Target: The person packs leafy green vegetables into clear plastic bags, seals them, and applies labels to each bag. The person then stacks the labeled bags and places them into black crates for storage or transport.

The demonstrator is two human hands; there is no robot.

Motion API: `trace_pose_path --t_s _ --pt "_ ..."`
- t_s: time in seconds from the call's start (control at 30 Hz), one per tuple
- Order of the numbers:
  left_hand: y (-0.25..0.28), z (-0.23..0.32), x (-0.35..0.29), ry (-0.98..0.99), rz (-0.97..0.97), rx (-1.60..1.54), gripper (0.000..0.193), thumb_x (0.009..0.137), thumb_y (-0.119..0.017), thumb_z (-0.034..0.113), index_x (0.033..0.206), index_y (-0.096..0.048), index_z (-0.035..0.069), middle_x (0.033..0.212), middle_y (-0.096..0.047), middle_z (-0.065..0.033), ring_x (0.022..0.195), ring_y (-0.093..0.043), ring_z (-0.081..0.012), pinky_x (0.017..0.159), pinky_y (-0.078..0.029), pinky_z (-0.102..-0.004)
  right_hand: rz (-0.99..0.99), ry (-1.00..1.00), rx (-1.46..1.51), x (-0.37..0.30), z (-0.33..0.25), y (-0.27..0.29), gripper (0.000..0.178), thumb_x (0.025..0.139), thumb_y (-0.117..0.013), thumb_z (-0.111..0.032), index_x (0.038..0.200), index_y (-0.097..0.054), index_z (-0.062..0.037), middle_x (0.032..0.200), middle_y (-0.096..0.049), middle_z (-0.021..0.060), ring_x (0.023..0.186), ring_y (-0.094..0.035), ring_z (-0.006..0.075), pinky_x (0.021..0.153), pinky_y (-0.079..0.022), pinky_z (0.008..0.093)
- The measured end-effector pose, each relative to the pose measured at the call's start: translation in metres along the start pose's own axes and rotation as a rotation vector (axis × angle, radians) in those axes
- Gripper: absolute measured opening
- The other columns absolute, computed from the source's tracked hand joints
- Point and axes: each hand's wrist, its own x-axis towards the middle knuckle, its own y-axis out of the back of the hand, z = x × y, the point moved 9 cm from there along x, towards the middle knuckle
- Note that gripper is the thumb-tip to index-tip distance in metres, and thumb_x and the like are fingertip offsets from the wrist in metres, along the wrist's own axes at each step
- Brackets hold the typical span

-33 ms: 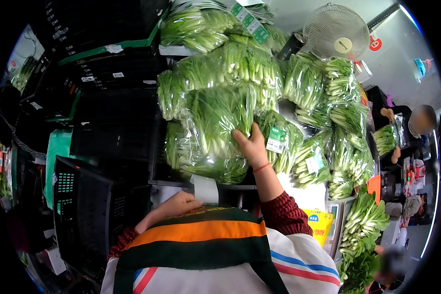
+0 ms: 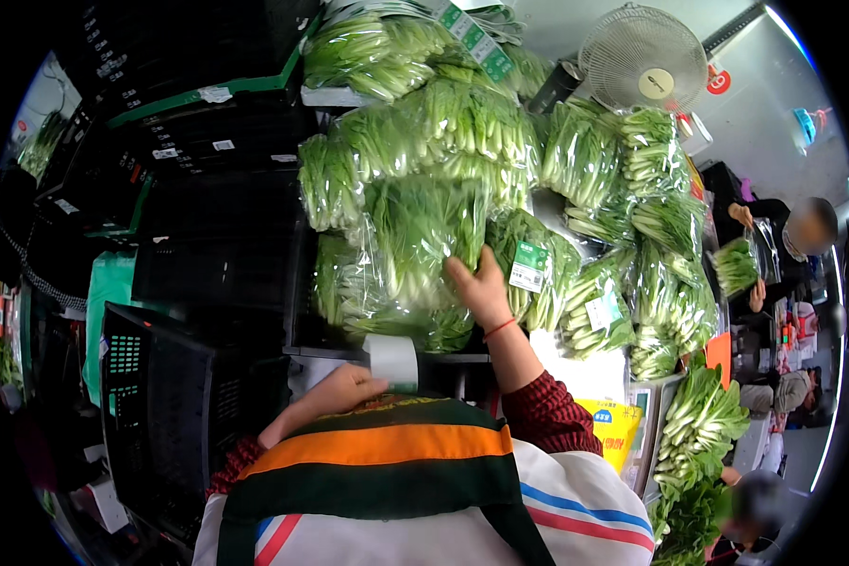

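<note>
My right hand (image 2: 481,291) grips the right edge of a clear bag of leafy greens (image 2: 420,241), thumb on the front; the other fingers are partly hidden. The bag lies over other bagged greens in front of me. Low and left of it, close to my apron (image 2: 377,443), my left hand (image 2: 341,389) holds a white label strip (image 2: 391,360) with a green lower edge. The strip stands just below the bag, and the fingertips pinching it are partly out of sight.
Bagged greens (image 2: 476,123) pile up behind, and more bags (image 2: 665,255) fill the right side. Black crates (image 2: 208,283) stack at left. A fan (image 2: 643,61) stands at the back. Loose greens (image 2: 698,424) sit at right, near a yellow package (image 2: 613,429). Co-workers are farther right.
The white strip in my left hand has tilted slightly, showing more of its face. The bag's top has sunk a little. My right hand keeps its place on the bag's edge.
</note>
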Motion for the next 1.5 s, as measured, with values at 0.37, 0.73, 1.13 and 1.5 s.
trace_pose_path --t_s 0.37,0.73,1.13,1.5 --pt "0.019 0.017 0.018 -0.136 0.35 -0.817 0.026 0.091 -0.052 0.018 0.096 -0.059 -0.006 0.093 -0.062 -0.0077 0.078 -0.058 -0.0114 0.069 -0.046 -0.024 -0.394 0.694 -0.436 -0.113 -0.077 -0.066 0.026 0.072 -0.069 -0.014 0.094 -0.06 -0.0034 0.086 -0.06 0.0123 0.076 -0.06 0.0307 0.066 -0.05 0.0359" --pt "0.026 0.01 0.015 -0.063 0.454 -1.047 0.029 0.093 -0.05 0.023 0.097 -0.057 -0.004 0.092 -0.062 -0.0133 0.078 -0.061 -0.019 0.066 -0.049 -0.0302 -0.296 1.061 -0.408 -0.127 -0.075 -0.071 0.012 0.07 -0.065 -0.007 0.082 -0.062 -0.0086 0.083 -0.06 0.0063 0.075 -0.059 0.0229 0.063 -0.049 0.0329" --pt "0.063 0.014 -0.023 -0.178 0.623 -0.892 0.03 0.092 -0.052 0.026 0.095 -0.058 -0.004 0.09 -0.063 -0.0121 0.077 -0.06 -0.0161 0.068 -0.049 -0.0291 0.234 0.797 -0.78 0.055 -0.112 0.006 0.047 0.072 -0.064 -0.01 0.117 -0.051 -0.0037 0.111 -0.054 0.0168 0.104 -0.052 0.0322 0.083 -0.045 0.0375" --pt "0.003 -0.009 -0.033 0.217 0.136 -0.142 0.034 0.089 -0.056 0.029 0.093 -0.065 -0.004 0.073 -0.06 -0.0001 0.064 -0.05 -0.0042 0.056 -0.041 -0.0211 0.203 0.765 -1.323 0.163 -0.123 0.021 0.021 0.07 -0.054 -0.011 0.091 -0.057 -0.0104 0.093 -0.057 0.0077 0.095 -0.054 0.0254 0.074 -0.044 0.0406"
